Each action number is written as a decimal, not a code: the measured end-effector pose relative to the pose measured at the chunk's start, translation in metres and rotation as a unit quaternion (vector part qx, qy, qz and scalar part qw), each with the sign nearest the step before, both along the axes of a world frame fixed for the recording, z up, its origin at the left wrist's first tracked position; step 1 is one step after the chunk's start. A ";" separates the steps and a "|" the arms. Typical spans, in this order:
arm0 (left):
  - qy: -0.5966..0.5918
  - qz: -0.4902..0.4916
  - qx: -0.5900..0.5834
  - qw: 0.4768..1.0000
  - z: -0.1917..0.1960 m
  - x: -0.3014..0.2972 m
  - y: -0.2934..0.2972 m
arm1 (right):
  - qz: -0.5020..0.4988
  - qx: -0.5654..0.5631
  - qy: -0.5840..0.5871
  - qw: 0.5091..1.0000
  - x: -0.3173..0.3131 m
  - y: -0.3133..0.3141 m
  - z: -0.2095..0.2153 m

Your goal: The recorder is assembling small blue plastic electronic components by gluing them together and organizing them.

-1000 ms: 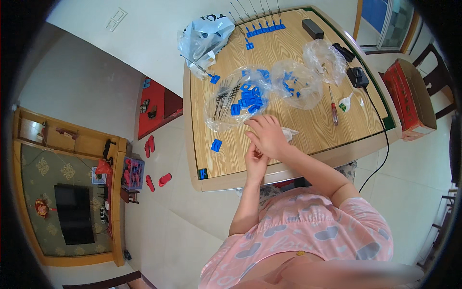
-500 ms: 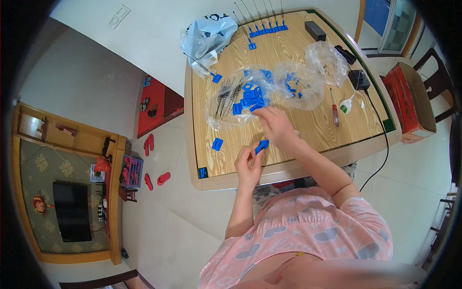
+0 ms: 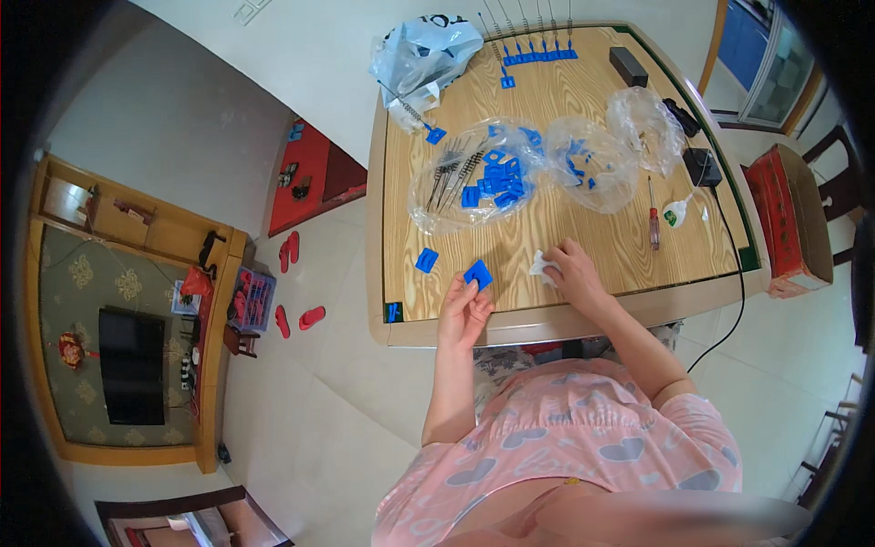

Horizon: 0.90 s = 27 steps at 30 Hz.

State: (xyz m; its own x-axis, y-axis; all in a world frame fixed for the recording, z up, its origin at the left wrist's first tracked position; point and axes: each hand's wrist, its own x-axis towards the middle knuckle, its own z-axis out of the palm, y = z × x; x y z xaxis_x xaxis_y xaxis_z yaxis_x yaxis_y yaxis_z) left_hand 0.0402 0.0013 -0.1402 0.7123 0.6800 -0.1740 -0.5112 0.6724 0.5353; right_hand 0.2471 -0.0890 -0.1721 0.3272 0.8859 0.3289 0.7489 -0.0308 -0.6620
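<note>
My left hand (image 3: 467,312) is closed around a flat, square blue plastic piece (image 3: 478,274), held up near the front edge of the table. To its right, my right hand (image 3: 578,277) is on the tabletop, its fingertips closed on a crumpled white tissue (image 3: 540,264). A similar blue piece (image 3: 426,261) lies alone to the left of my left hand. Farther back, a clear plastic bag (image 3: 424,211) holds a heap of blue pieces (image 3: 499,179) and several thin dark spring rods (image 3: 448,178).
Small blue parts lie in a second clear bag (image 3: 609,192). A screwdriver (image 3: 653,228), a black adapter (image 3: 702,167) with a cable and a black box (image 3: 628,67) are on the right. Spring rods stand in blue bases (image 3: 541,56) at the back, near a light-blue bag (image 3: 427,47).
My right hand has come back from the blue heap to the tissue near the front edge. The blue piece in my left hand now shows its flat face. The whole view has shifted slightly.
</note>
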 end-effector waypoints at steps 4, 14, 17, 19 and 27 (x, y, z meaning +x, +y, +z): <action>-0.038 -0.040 -0.031 0.998 -0.007 0.008 -0.001 | 0.046 0.051 0.035 0.997 -0.024 0.036 -0.018; 0.162 0.062 0.157 0.972 -0.018 0.022 -0.004 | 0.045 0.095 0.181 0.978 -0.024 0.047 -0.023; 0.201 0.066 0.258 0.943 -0.027 0.035 -0.003 | 0.087 0.054 0.430 0.897 -0.019 0.040 -0.026; 0.208 0.061 0.277 0.936 -0.029 0.040 -0.004 | 0.080 0.054 0.401 0.911 -0.019 0.034 -0.019; 0.227 0.032 0.269 0.935 -0.036 0.047 -0.003 | 0.063 0.039 0.265 0.961 -0.020 0.032 -0.010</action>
